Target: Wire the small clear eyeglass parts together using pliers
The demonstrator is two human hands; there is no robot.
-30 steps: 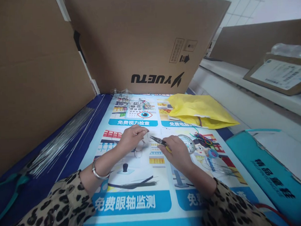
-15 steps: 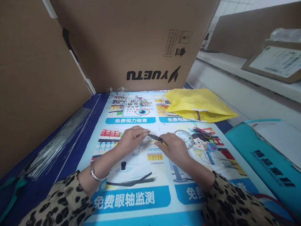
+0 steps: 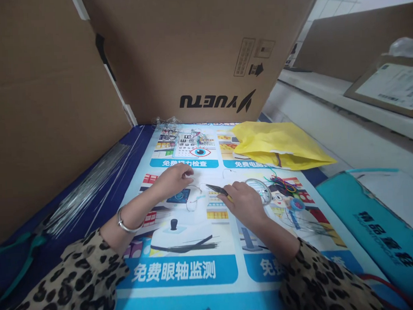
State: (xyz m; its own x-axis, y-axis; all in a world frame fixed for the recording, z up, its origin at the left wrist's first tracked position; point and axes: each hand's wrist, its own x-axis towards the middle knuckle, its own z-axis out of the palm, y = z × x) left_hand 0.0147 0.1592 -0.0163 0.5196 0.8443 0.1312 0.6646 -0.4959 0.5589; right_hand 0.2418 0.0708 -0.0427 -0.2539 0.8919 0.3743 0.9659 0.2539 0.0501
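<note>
In my right hand (image 3: 244, 201) is a pair of pliers (image 3: 217, 189) with dark pointed jaws and a bit of yellow on the handle. Its jaws point left, over the printed sheet (image 3: 184, 305). Left of the tip, my left hand (image 3: 176, 177) hovers with loosely curled fingers, thumb and index apart, and I see nothing between them. A thin bent wire loop (image 3: 196, 201) appears to lie on the sheet below that hand. Just beyond my right hand rests a round hoop (image 3: 269, 195), partly covered by the fingers.
Straight wires (image 3: 89, 190) lie along the left, near teal-handled cutters (image 3: 30, 247). Tangled wire pieces (image 3: 171, 127) sit at the back before a cardboard box (image 3: 189, 51). On the right are a yellow bag (image 3: 280, 141), coloured cords (image 3: 285, 184) and a teal box (image 3: 361, 217).
My left hand has drawn back left and slightly up from the pliers' tip, and its fingers have loosened. My right hand still holds the pliers. The whole view has shifted slightly.
</note>
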